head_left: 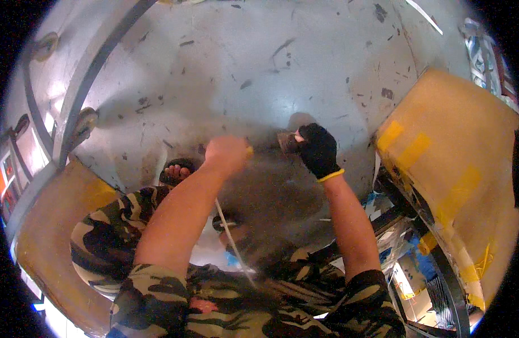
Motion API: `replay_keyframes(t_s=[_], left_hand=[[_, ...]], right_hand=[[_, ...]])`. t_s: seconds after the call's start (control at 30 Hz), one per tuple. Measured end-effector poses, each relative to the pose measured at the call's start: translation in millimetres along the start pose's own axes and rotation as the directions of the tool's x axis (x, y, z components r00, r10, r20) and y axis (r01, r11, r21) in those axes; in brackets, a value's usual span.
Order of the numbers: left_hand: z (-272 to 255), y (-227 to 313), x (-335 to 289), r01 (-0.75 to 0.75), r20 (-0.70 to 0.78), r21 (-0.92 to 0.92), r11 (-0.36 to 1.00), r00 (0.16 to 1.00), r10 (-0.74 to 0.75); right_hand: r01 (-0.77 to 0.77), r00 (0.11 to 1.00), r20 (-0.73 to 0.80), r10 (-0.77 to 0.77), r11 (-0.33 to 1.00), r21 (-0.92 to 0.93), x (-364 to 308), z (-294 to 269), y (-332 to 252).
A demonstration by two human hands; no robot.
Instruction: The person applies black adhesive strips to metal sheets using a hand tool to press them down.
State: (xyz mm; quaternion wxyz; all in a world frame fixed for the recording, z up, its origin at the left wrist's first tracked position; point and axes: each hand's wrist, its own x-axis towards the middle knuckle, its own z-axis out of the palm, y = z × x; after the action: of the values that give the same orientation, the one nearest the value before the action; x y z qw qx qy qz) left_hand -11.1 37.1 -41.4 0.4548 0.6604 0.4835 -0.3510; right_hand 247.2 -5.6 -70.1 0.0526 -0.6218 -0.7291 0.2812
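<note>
Left hand (226, 153): blurred; we cannot tell its grip. Right hand (319, 149): pinching a brown piece (286, 142). Work: seemingly underway; remainder unclear.

On my feed the bare left hand (226, 153) is motion-blurred, and I can't make out the small yellow thing (250, 150) beside it. The gloved right hand (320, 149) hides part of a brownish block (286, 143); the fisheye rim crops the yellow-taped cardboard box (451, 152).
</note>
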Motion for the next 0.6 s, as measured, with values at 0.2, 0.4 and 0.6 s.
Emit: replay_keyframes(t_s=[0.2,0.4,0.6], left_hand=[[8.6,-4.9,6.7,0.004,0.015,-0.007,1.000,1.000,-0.004],[6.0,-3.2,2.6,-0.012,-0.014,-0.015,1.000,1.000,0.012],[7.6,-4.5,7.2,0.004,-0.005,-0.031,1.000,1.000,-0.004]], right_hand=[[0.024,0.999,0.029,-0.024,1.000,0.009,0.7,-6.3,-6.4],[0.020,0.998,0.066,-0.016,0.998,-0.053,-5.3,0.6,-4.6],[-0.007,0.993,0.116,0.013,0.999,-0.053,10.3,-8.8,-12.4]])
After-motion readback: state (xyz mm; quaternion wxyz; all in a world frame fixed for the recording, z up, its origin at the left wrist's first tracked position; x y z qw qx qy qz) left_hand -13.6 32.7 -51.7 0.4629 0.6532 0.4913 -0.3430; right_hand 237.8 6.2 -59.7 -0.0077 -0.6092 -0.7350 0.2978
